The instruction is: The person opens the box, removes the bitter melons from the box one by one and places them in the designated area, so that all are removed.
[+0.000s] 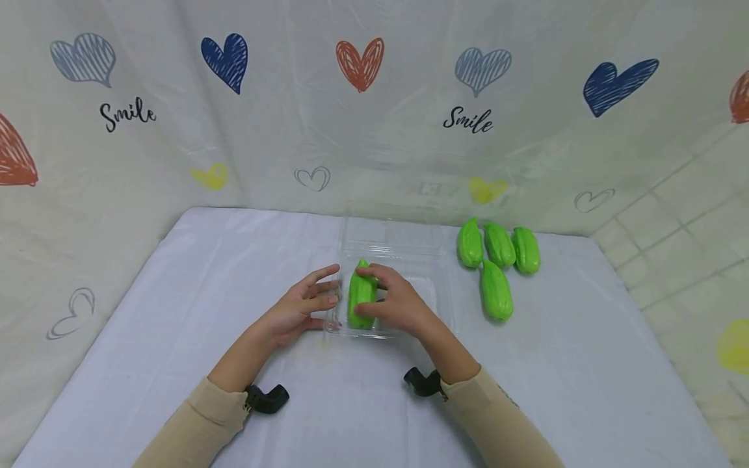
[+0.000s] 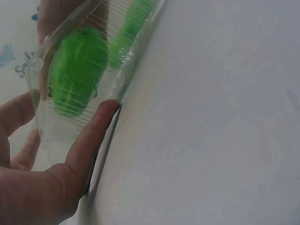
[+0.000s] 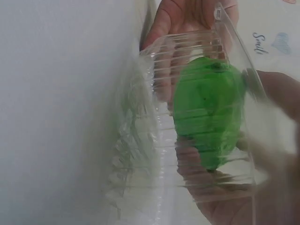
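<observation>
A clear plastic box [image 1: 418, 292] with ridged walls stands near the middle of the table, its lid [image 1: 392, 235] laid back behind it. At the box's left side, my right hand [image 1: 400, 305] holds a green, ridged, elongated vegetable-like piece [image 1: 358, 302] inside the walls, thumb near one end and fingers toward the tip. My left hand [image 1: 298, 309] rests against the outside of the left wall with fingers extended; its thumb [image 2: 91, 136] lies along the lower edge in the left wrist view. Through the plastic, the green piece [image 3: 206, 112] shows between both hands in the right wrist view.
Several similar green pieces lie to the right of the box: three in a back row [image 1: 499, 245] and one in front [image 1: 496, 291]. A white cloth [image 1: 351, 403] covers the table. A heart-printed curtain [image 1: 398, 149] hangs behind it.
</observation>
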`<action>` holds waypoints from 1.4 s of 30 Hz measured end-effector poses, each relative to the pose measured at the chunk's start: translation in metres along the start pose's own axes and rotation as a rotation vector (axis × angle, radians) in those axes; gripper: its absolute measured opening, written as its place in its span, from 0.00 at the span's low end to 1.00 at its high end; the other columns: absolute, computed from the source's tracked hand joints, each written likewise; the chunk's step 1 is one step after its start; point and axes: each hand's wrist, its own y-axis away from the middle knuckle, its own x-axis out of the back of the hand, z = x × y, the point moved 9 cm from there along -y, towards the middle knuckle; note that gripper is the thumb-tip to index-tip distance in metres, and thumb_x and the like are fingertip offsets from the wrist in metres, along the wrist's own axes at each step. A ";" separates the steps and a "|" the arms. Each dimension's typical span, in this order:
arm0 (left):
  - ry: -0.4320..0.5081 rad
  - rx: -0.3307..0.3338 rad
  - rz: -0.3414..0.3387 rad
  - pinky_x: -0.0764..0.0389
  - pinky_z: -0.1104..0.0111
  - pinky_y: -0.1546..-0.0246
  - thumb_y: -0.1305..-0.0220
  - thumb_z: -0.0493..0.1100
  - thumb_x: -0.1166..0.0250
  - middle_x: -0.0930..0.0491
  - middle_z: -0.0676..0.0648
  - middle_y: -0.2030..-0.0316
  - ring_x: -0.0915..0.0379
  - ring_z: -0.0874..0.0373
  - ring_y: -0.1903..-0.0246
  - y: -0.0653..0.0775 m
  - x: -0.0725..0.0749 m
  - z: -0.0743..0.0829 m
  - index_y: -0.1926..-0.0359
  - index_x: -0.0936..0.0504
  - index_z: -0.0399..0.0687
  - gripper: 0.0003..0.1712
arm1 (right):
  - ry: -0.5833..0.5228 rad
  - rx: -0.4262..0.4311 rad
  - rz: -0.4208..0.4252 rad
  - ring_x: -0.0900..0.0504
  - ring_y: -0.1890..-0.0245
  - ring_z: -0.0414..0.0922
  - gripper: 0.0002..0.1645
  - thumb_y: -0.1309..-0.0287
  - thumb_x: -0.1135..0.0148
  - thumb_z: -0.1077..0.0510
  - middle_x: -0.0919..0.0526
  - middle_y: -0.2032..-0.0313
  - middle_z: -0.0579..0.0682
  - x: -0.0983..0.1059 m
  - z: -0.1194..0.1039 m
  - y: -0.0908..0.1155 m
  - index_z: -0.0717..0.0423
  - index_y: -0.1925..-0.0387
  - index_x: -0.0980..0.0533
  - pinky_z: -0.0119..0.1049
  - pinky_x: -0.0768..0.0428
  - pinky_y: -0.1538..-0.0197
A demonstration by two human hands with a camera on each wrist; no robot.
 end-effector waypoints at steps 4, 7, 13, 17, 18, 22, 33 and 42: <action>0.009 -0.002 -0.002 0.18 0.50 0.50 0.30 0.39 0.37 0.49 0.42 0.24 0.49 0.38 0.27 0.000 0.000 0.000 0.22 0.47 0.59 0.42 | -0.011 0.003 0.003 0.30 0.34 0.58 0.40 0.50 0.24 0.54 0.38 0.27 0.49 0.005 -0.002 0.002 0.42 0.34 0.27 0.49 0.20 0.43; 0.011 -0.004 -0.005 0.18 0.50 0.50 0.30 0.39 0.38 0.49 0.42 0.24 0.48 0.38 0.27 -0.001 0.000 -0.001 0.22 0.48 0.59 0.42 | -0.026 0.014 0.004 0.30 0.33 0.58 0.41 0.50 0.24 0.55 0.39 0.26 0.49 0.009 -0.003 0.004 0.43 0.33 0.28 0.48 0.20 0.42; 0.014 -0.001 -0.003 0.18 0.49 0.50 0.29 0.38 0.39 0.48 0.42 0.24 0.47 0.38 0.28 0.000 0.001 -0.001 0.22 0.47 0.60 0.41 | -0.048 0.035 0.009 0.30 0.33 0.57 0.41 0.50 0.25 0.56 0.38 0.27 0.47 0.017 -0.005 0.008 0.45 0.33 0.28 0.47 0.20 0.42; 0.009 0.010 0.013 0.17 0.50 0.50 0.29 0.38 0.39 0.47 0.44 0.25 0.45 0.38 0.29 0.000 0.002 -0.002 0.22 0.46 0.62 0.40 | -0.042 0.036 0.021 0.29 0.34 0.57 0.40 0.50 0.24 0.57 0.37 0.28 0.46 0.023 -0.004 0.011 0.45 0.33 0.28 0.47 0.20 0.42; 0.008 0.011 0.014 0.17 0.50 0.50 0.29 0.38 0.39 0.47 0.44 0.25 0.44 0.38 0.29 0.000 0.002 -0.002 0.23 0.45 0.62 0.40 | -0.040 0.040 0.023 0.29 0.34 0.57 0.41 0.50 0.24 0.57 0.37 0.27 0.47 0.024 -0.004 0.011 0.45 0.33 0.28 0.47 0.20 0.42; 0.009 0.015 0.018 0.17 0.50 0.50 0.30 0.39 0.38 0.45 0.46 0.25 0.41 0.39 0.30 -0.001 0.003 -0.003 0.23 0.44 0.63 0.40 | -0.023 0.036 0.029 0.29 0.34 0.58 0.41 0.49 0.24 0.56 0.38 0.27 0.49 0.028 -0.002 0.012 0.46 0.33 0.29 0.48 0.20 0.42; 0.012 0.007 0.012 0.17 0.50 0.51 0.30 0.38 0.37 0.45 0.45 0.25 0.40 0.38 0.32 0.000 0.003 -0.003 0.23 0.45 0.61 0.41 | -0.079 0.045 0.026 0.31 0.32 0.59 0.41 0.49 0.25 0.58 0.41 0.26 0.50 0.042 0.001 0.018 0.47 0.33 0.29 0.49 0.20 0.42; 0.001 -0.005 0.008 0.18 0.49 0.50 0.30 0.38 0.38 0.46 0.44 0.25 0.41 0.37 0.31 0.000 0.002 -0.001 0.22 0.46 0.61 0.41 | -0.088 0.046 0.029 0.32 0.32 0.61 0.42 0.48 0.25 0.57 0.43 0.25 0.50 0.056 0.008 0.024 0.46 0.32 0.30 0.50 0.20 0.43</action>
